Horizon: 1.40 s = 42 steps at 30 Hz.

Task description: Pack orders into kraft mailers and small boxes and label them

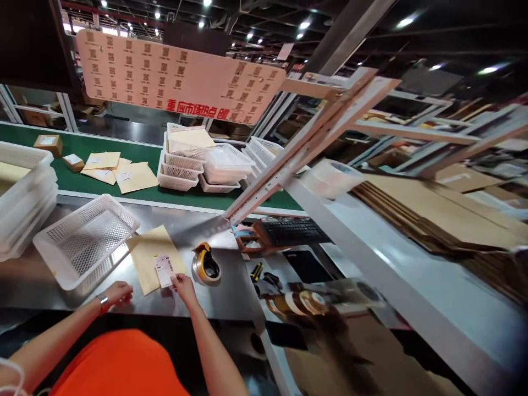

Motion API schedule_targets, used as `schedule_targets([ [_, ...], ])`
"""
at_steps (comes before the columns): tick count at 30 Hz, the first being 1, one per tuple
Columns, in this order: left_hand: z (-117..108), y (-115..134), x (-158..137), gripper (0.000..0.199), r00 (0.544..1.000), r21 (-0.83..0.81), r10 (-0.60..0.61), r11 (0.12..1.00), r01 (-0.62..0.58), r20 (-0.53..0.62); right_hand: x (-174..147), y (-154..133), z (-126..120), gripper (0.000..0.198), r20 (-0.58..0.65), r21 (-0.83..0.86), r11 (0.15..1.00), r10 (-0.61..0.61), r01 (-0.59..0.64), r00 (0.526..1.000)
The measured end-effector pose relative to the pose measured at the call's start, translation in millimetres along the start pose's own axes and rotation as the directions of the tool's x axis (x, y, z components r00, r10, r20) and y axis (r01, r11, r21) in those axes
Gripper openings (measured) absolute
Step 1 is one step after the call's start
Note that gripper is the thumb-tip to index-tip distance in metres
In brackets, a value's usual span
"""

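The right hand (183,287) pinches with its fingertips the lower edge of a white label (164,270), pressing it flat on the yellow envelope (150,256). The left hand (117,291), at 9 o'clock from it, rests loosely curled, holding nothing. A tape dispenser (206,265) waits at 2 o'clock, within reach.

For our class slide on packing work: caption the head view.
Right hand presses a label onto a yellow envelope beside a white basket.
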<state>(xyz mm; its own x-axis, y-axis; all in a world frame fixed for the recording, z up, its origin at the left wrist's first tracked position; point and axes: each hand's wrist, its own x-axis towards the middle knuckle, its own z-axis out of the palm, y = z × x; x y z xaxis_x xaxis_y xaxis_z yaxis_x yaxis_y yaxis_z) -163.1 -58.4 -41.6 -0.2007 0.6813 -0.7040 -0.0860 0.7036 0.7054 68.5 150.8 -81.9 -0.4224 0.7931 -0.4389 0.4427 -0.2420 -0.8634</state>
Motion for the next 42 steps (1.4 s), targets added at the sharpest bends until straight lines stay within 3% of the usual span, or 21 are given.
schedule_targets([
  [3,-23.0,-1.4,7.0,0.034,0.992,0.165,0.116,0.981,-0.106,-0.048,18.3,8.9,13.7,0.031,0.005,-0.139,0.987,0.077,-0.076,0.997],
  [5,-24.6,-0.5,12.7,0.027,0.975,0.282,0.217,0.939,-0.195,-0.052,25.6,13.2,19.5,0.03,0.003,-0.22,0.969,0.116,-0.112,0.993],
  [7,-16.2,1.6,21.3,0.035,0.949,0.385,0.315,0.877,-0.287,-0.011,30.2,15.4,21.9,0.029,0.0,-0.296,0.947,0.13,-0.124,0.992],
  [9,-0.7,4.6,33.4,0.054,0.925,0.536,0.37,0.765,-0.357,0.089,32.6,15.8,21.6,0.029,-0.002,-0.369,0.923,0.117,-0.109,0.993],
  [13,35.6,11.1,62.2,0.068,0.911,0.779,0.303,0.483,-0.401,0.281,33.9,12.0,17.8,0.025,0.003,-0.502,0.863,0.064,-0.054,0.998],
  [17,59.5,14.9,79.8,0.067,0.915,0.791,0.296,0.472,-0.389,0.273,31.1,3.3,15.7,0.015,0.044,-0.635,0.773,0.046,-0.007,0.998],
  [23,74.6,14.7,83.7,0.073,0.945,0.846,0.247,0.436,-0.307,0.215,27.0,-11.6,14.1,0.034,0.115,-0.77,0.635,0.044,0.061,0.992],
  [28,80.6,10.0,80.5,0.071,0.967,0.865,0.203,0.444,-0.233,0.156,35.8,-22.5,-20.3,0.049,0.101,-0.822,0.568,0.063,0.047,0.993],
  [31,82.7,7.3,79.3,0.066,0.968,0.853,0.216,0.475,-0.219,0.128,43.8,-28.3,-43.8,0.058,0.056,-0.798,0.601,0.019,0.034,0.998],
  [35,83.3,13.2,81.8,0.066,0.975,0.831,0.196,0.521,-0.193,0.104,56.4,-33.8,-52.0,0.069,0.013,-0.678,0.734,-0.027,0.029,1.0],
  [39,81.0,35.8,84.9,0.069,0.964,0.799,0.265,0.58,-0.156,-0.005,61.0,-36.5,-46.2,0.038,0.11,-0.431,0.902,0.086,-0.031,0.99],
  [42,85.5,55.3,85.0,0.075,0.928,0.784,0.37,0.59,-0.192,-0.051,46.5,-38.8,-41.6,0.033,0.264,-0.163,0.985,0.096,-0.054,0.96],
])
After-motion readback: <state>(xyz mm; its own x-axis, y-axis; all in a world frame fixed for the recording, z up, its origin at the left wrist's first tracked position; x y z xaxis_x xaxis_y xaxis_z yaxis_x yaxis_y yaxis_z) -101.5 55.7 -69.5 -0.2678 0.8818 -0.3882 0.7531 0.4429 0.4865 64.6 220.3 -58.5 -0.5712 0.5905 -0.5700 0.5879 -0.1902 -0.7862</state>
